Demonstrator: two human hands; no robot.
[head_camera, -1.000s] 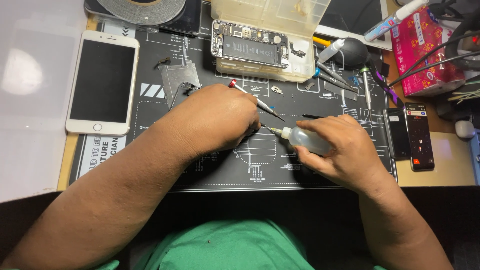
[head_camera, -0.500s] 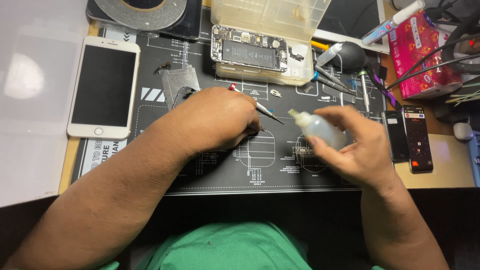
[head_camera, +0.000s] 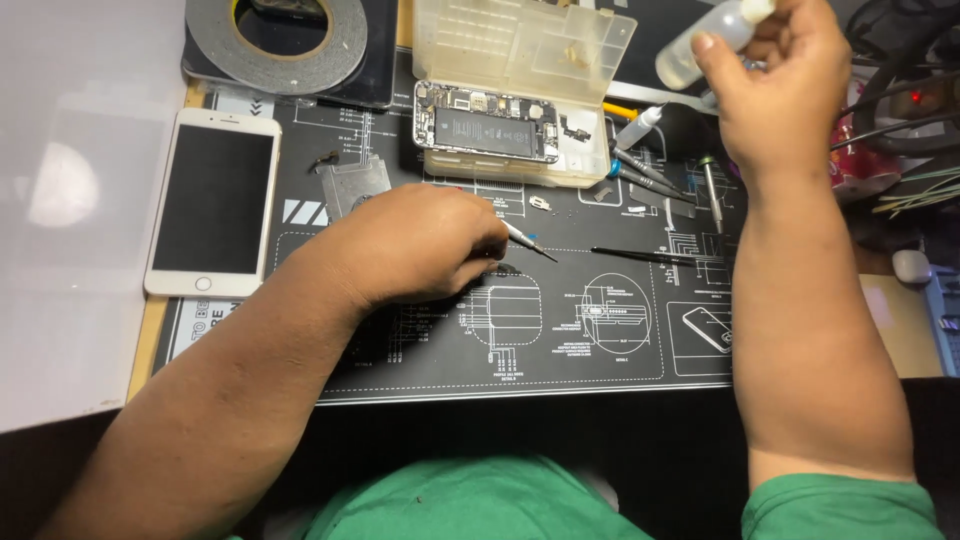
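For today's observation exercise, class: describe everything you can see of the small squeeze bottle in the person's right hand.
The small squeeze bottle is translucent, soft-looking plastic with clear liquid inside and a whitish cap end. It lies tilted, cap end up toward the top right, lifted off the work mat at the top edge of the view, beyond the open phone. The right hand wraps its upper part, thumb pressed on its side. Its tip is cut off from view.
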